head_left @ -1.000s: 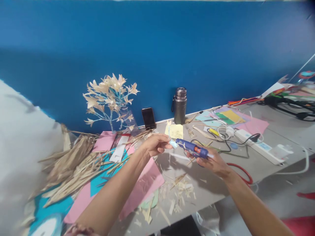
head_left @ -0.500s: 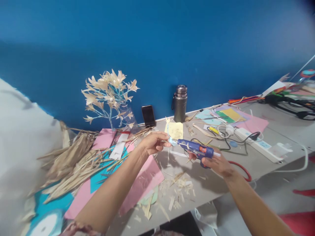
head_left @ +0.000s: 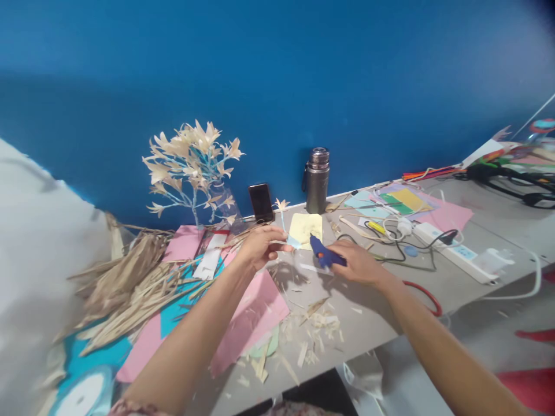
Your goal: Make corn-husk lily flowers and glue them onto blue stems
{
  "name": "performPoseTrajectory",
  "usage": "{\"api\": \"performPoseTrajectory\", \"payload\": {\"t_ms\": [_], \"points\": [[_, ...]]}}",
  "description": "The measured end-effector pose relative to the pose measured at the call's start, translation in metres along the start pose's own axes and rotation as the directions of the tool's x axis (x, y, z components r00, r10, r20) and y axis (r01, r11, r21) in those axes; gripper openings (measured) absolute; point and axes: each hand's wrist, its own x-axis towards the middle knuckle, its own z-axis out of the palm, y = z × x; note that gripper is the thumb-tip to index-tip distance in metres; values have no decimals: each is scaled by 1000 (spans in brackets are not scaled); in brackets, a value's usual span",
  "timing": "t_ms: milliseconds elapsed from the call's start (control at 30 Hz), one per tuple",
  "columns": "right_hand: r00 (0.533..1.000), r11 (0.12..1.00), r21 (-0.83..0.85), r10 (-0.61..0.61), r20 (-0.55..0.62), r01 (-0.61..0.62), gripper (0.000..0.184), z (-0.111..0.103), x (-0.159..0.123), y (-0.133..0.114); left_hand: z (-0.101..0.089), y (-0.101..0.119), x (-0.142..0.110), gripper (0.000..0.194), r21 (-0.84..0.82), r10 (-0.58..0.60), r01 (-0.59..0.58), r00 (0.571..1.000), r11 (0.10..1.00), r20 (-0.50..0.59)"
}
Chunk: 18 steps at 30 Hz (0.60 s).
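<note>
Between the pinched fingers of my left hand [head_left: 265,248] is a small pale husk flower [head_left: 281,205] on a thin stem, held upright, with a light-blue strip [head_left: 293,242] at its lower part. My right hand [head_left: 358,263] grips a blue glue gun [head_left: 323,253] by its handle. The gun's nozzle points up and away, over a yellow paper square [head_left: 299,222], apart from the flower. Behind my left hand stands a bunch of pale husk flowers [head_left: 195,150] on blue-wrapped branches.
A dark flask [head_left: 318,182] and a phone [head_left: 261,202] stand against the blue wall. At left lie dry husks [head_left: 125,289], pink paper [head_left: 255,318] and a roll of blue tape [head_left: 84,396]. A power strip [head_left: 455,254] with cords lies right. Husk scraps [head_left: 318,329] litter the front.
The glue gun has moved away from the strip on the flower's stem and turned, its nozzle now over the yellow square. My left hand has shifted slightly left with the flower.
</note>
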Motion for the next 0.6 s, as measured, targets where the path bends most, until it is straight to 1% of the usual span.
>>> {"api": "performPoseTrajectory", "payload": {"t_ms": [67,100,133,167,233,267,300,333,367,400,467,533,600], "points": [[998,976,-216,45,43,-35,25,8,12,4,1,0,-6,16,-3,41,-41,999,999,-31],[996,960,-274,72,49,-56,25,11,15,3,2,0,-9,17,-9,59,-59,997,998,-48],[996,952,-297,87,32,-74,25,13,15,1,3,-1,-12,18,-19,73,-74,995,997,-64],[996,955,-284,89,-10,-88,24,15,14,-5,4,-2,-14,19,-31,85,-88,993,996,-77],[984,983,-146,91,-150,-113,18,18,7,-24,5,-5,-19,23,-59,113,-119,989,991,-100],[968,992,-22,112,-225,-120,16,21,3,-38,6,-7,-21,25,-72,127,-136,986,988,-112],[951,983,129,162,-265,-131,15,25,-1,-52,7,-9,-24,26,-82,140,-151,983,985,-122],[937,954,262,220,-271,-148,15,30,-5,-67,8,-11,-26,28,-90,150,-163,980,983,-134],[929,921,356,259,-263,-156,13,36,-8,-81,9,-13,-28,30,-91,157,-171,976,981,-149],[918,898,410,287,-273,-159,13,42,-9,-93,10,-14,-30,30,-83,164,-179,972,980,-166],[875,872,463,341,-345,-158,14,55,-8,-110,12,-18,-35,31,-56,185,-200,961,978,-205],[831,876,465,351,-432,-129,11,63,-5,-117,12,-20,-40,30,-36,208,-223,949,974,-237],[799,897,434,323,-508,-86,9,65,-2,-118,10,-21,-44,29,-38,219,-236,943,971,-249]]}}
